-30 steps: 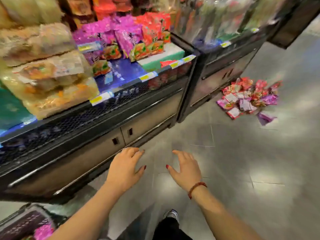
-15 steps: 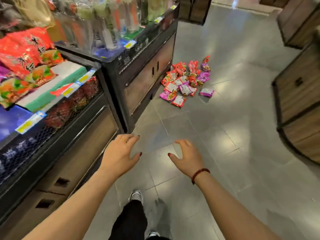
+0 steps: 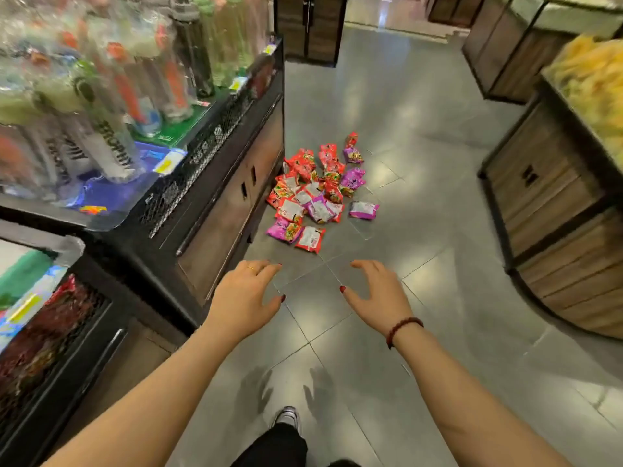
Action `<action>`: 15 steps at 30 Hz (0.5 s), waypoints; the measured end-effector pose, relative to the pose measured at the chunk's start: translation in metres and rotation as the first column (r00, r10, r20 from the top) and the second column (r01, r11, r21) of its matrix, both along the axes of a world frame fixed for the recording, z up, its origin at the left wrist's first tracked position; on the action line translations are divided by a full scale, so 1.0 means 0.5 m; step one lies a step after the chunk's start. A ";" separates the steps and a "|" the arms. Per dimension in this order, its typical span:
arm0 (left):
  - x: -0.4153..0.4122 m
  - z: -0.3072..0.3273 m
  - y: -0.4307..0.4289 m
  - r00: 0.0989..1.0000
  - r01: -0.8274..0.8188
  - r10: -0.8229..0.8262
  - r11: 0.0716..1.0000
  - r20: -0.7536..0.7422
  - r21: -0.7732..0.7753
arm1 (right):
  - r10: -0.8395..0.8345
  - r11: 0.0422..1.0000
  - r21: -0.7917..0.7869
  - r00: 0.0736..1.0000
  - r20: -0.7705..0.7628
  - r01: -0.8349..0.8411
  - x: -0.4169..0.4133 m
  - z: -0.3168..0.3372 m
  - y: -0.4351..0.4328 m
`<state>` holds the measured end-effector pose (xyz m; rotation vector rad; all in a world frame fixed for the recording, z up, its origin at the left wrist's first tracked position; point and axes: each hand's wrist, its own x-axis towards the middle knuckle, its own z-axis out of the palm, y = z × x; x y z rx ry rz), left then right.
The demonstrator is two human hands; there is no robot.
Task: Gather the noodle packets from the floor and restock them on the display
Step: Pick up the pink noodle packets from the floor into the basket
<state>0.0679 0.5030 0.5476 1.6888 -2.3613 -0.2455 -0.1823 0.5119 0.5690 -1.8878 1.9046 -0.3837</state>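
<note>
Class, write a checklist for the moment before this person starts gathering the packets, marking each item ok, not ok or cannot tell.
1. Left hand empty: ok.
2. Right hand empty: ok.
3. Noodle packets located, piled on the floor beside the black cabinet: ok.
4. Hands touching the pile: not ok, both short of it.
5. Packets undamaged: cannot tell.

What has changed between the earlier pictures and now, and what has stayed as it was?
The person has walked toward the pile of noodle packets, which now lies nearer and straight ahead beside the black cabinet. Nothing was taken hold of. The left hand and right hand stay empty, fingers relaxed; the packets lie untouched.
</note>
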 end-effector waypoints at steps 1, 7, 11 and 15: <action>-0.006 0.002 -0.036 1.000 0.005 -0.005 1.000 -0.008 0.005 | -0.013 1.000 -0.002 1.000 0.002 0.013 -0.009 -0.001 -0.029; -0.056 -0.011 -0.245 0.999 0.021 -0.020 0.999 -0.037 0.034 | -0.053 0.998 0.028 0.999 0.013 0.053 -0.069 -0.028 -0.221; -0.106 -0.020 -0.398 0.999 -0.009 0.011 0.999 -0.042 0.033 | -0.035 0.998 0.046 0.999 0.021 0.034 -0.123 -0.047 -0.381; -0.166 -0.017 -0.546 0.999 -0.046 0.046 0.999 -0.016 0.021 | -0.023 0.999 0.046 0.999 0.047 0.021 -0.185 -0.052 -0.550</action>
